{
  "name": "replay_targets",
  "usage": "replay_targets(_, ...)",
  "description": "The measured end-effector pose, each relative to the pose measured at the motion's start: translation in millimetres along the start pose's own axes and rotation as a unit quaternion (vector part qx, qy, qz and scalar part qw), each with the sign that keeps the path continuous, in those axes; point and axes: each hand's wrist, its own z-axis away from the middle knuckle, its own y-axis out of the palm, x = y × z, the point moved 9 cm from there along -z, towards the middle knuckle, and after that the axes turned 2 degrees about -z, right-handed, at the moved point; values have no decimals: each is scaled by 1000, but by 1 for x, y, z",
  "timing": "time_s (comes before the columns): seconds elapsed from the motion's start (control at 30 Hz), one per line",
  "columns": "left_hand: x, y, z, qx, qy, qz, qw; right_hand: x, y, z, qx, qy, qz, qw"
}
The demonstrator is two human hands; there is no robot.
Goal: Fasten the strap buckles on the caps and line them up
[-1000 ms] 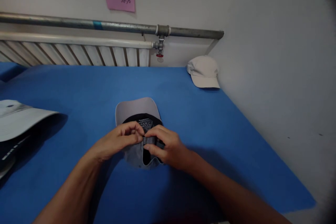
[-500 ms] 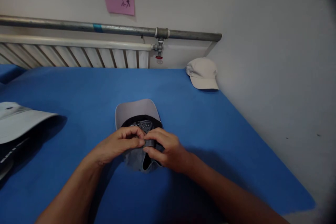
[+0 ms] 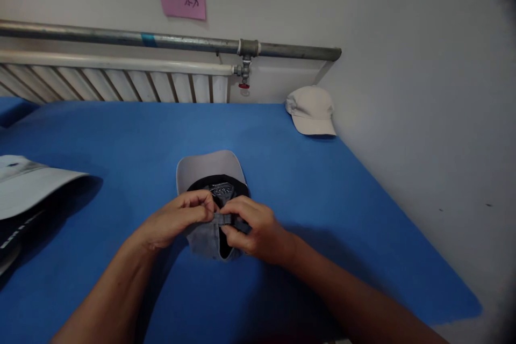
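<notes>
A dark grey baseball cap point(image 3: 203, 239) lies upside down or tipped on the blue surface, its lighter grey brim point(image 3: 209, 164) pointing away from me. Across the opening at its back runs a dark adjustment strap point(image 3: 222, 219). My left hand point(image 3: 179, 217) pinches the strap's left part between thumb and fingers. On the other side, my right hand point(image 3: 256, 228) is closed on the strap near its right part, with the fingertips of both hands close together. The fingers partly hide the strap and any buckle on it.
A beige cap point(image 3: 310, 110) sits at the far right corner by the wall. Light and dark caps point(image 3: 36, 185) are stacked at the left edge. Behind the blue table point(image 3: 133, 134) are a white radiator point(image 3: 161, 86), a metal pipe point(image 3: 193, 43) and a red-handled valve point(image 3: 244, 86).
My left hand has shifted slightly left, away from my right fingertips, and more of the strap shows between them. My right hand has hardly moved.
</notes>
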Motion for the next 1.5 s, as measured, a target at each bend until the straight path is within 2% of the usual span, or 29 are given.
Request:
replay_targets(0.33, -3, -2, 0, 7, 18, 11, 1000, -2, -1, -2, 1, 21, -22, 1000)
replay_targets(0.53, 4, 8, 2, 71, -19, -18, 997, -2, 2, -1, 24, 24, -46, 998)
replay_targets(0.63, 5, 7, 2, 80, -12, -12, 997, -17, 1, 0, 35, 114, -102, 988)
replay_targets(0.77, 1, 5, 3, 79, 0, 1, 997, -43, 9, 11, 64, 280, -225, 931)
replay_targets(0.83, -1, 6, 3, 79, 8, 4, 997, -46, 16, 14, 90, 313, -272, 906)
replay_targets(0.9, -3, 7, 4, 82, 12, 12, 996, -45, 20, 14, 104, 324, -291, 894)
replay_targets(1.1, -1, 9, 3, 85, 24, 36, 995, -48, 18, 13, 81, 340, -269, 898)
replay_targets(1.37, -5, 9, 4, 89, 44, 2, 995, -54, 12, 12, 47, 326, -202, 922)
replay_targets(1.5, -6, 5, 4, 62, 35, 12, 997, -56, 3, 10, 19, 310, -174, 935)
